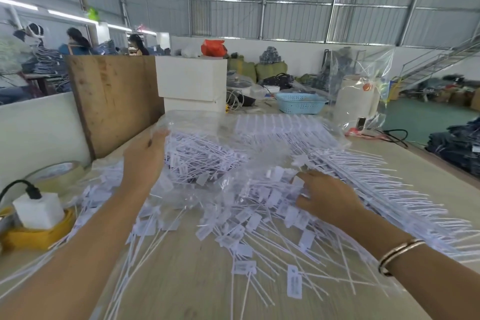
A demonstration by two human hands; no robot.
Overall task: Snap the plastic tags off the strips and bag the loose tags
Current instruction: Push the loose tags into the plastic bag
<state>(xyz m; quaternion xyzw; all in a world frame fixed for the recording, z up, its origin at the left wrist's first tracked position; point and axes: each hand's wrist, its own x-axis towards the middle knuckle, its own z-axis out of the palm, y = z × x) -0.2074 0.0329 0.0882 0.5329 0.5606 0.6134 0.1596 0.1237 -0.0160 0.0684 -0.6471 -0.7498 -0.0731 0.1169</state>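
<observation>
A wide heap of loose white plastic tags (241, 218) with long thin tails covers the middle of the wooden table (181, 280). A clear plastic bag (207, 138) lies over the far part of the heap, with tags inside it. My left hand (145, 156) holds the bag's left edge, fingers curled at the film. My right hand (327, 197) rests on the loose tags, fingers curled into them. Unbroken tag strips (389, 184) lie in rows at the right, tails pointing right. More strips (280, 125) sit at the back under clear film.
A tape roll (55, 173) and a white block with a black plug (37, 209) on a yellow base stand at the left. A plywood board (114, 101), white boxes (191, 80) and a blue basket (300, 102) are at the back. People work at the far left.
</observation>
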